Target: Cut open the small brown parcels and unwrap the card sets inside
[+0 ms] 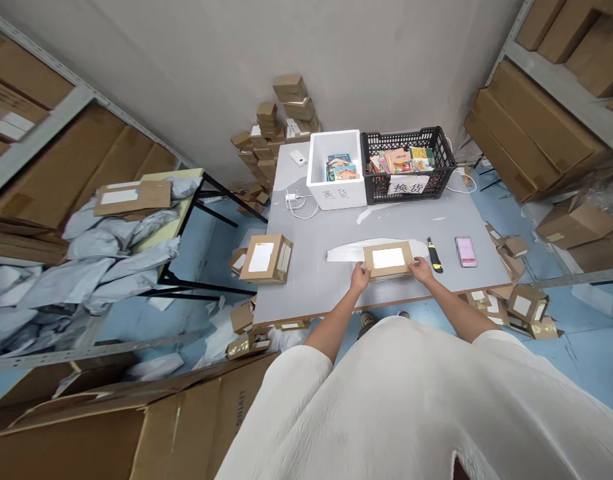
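Note:
A small cardboard box [387, 257] with a white label on top is at the front of the grey table [306, 293]. My left hand [359, 277] grips its left end, and my right hand [421, 269] grips its right end. Both thumbs show near the top edges; the other fingers are partly hidden. Just right of my right hand lies a black and yellow utility knife [435, 256]. Beyond the knife is a pink pad or packet [465, 251]. A larger taped cardboard box [267, 259] with a white label stands at the table's left edge.
At the back stand a white foam box [336, 197] and a black plastic crate [369, 190], both holding booklets. A white cable [302, 207] and a white phone-like object [298, 158] lie nearby. Shelves of cartons flank both sides; grey mailer bags [91, 243] and opened boxes [529, 303] clutter the surroundings.

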